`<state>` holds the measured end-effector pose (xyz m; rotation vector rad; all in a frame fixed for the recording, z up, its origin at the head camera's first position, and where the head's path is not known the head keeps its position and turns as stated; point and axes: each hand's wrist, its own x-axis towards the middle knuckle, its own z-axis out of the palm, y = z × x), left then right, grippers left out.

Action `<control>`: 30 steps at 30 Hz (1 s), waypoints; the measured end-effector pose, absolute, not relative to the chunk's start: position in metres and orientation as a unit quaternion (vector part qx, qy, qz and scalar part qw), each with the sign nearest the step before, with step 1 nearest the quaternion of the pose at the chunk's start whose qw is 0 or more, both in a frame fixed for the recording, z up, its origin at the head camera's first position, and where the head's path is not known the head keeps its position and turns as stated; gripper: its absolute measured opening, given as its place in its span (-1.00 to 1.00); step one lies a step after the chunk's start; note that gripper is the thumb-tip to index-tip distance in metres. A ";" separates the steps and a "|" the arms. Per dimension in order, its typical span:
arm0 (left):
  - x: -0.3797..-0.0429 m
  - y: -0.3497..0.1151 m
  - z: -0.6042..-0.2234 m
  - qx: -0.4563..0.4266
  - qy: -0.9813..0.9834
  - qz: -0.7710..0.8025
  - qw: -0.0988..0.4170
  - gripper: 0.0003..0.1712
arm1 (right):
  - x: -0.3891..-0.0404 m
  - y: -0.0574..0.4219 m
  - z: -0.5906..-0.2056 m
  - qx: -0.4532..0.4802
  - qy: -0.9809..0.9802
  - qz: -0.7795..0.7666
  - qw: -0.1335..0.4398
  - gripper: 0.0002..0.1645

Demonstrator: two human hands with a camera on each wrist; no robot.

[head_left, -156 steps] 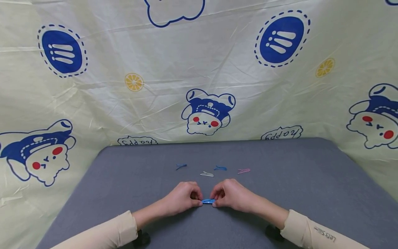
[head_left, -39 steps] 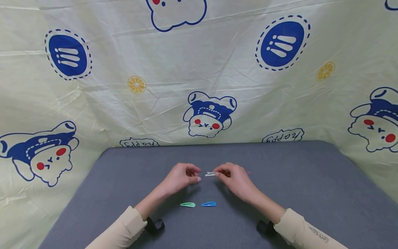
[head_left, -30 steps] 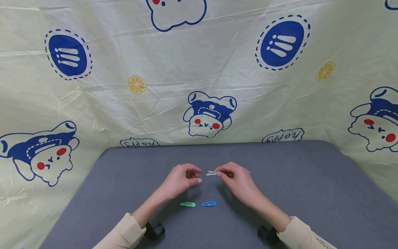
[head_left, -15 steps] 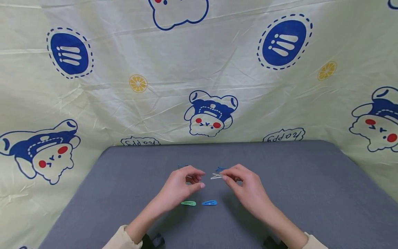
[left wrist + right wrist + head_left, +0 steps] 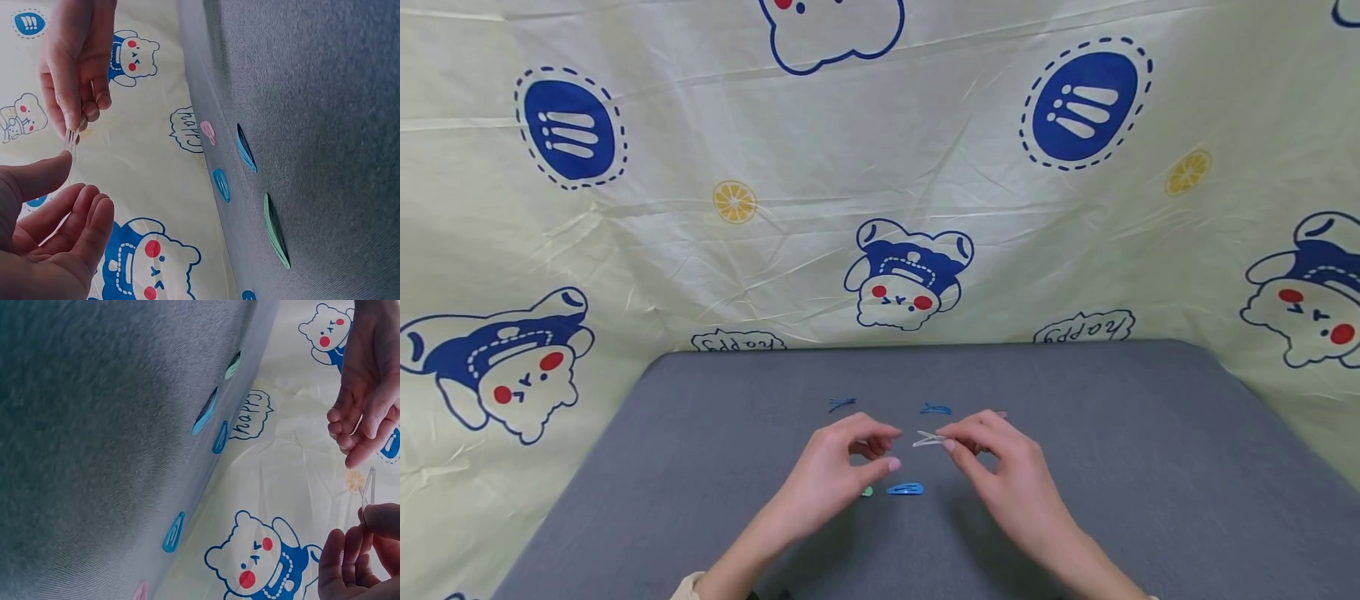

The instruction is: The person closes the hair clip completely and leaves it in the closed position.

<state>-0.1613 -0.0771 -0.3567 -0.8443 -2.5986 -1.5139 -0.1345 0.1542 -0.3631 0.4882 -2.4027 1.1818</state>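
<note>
Between its thumb and fingers my right hand (image 5: pixel 1007 471) pinches a white snap hair clip (image 5: pixel 927 439), raised above the table. The clip's two arms stand apart in a V, their ends pointing toward my left hand (image 5: pixel 838 471). That left hand hovers facing it with loosely bent fingers, a small gap from the clip and holding nothing. Beneath the hands lie a light blue hair clip (image 5: pixel 905 489) and a green hair clip (image 5: pixel 275 231), both looking flat. My left hand covers most of the green one in the head view.
Farther back on the grey table (image 5: pixel 737 408) lie a dark blue clip (image 5: pixel 842 403) and another blue clip (image 5: pixel 936 409), both with arms apart. A pink clip (image 5: pixel 141 590) is partly hidden by my right hand in the head view. A printed cloth (image 5: pixel 805 275) hangs behind.
Earlier both hands gripped the light blue clip, which now lies beside the green one. The white clip has left the table in my right hand; over the last second both hands moved nearer my body.
</note>
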 end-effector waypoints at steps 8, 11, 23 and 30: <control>-0.158 -0.079 -0.356 -0.266 -0.820 -0.507 0.010 -0.69 | -0.126 0.153 -0.361 0.167 -0.856 0.429 0.234 -0.74; -0.157 -0.078 -0.355 -0.273 -0.819 -0.504 0.019 -0.68 | -0.125 0.152 -0.361 0.167 -0.856 0.428 0.235 -0.74; -0.145 -0.071 -0.360 -0.310 -0.828 -0.460 0.086 -0.65 | -0.118 0.148 -0.365 0.197 -0.860 0.400 0.249 -0.68; -0.143 -0.067 -0.361 -0.323 -0.823 -0.455 0.106 -0.66 | -0.113 0.142 -0.368 0.242 -0.841 0.391 0.284 -0.64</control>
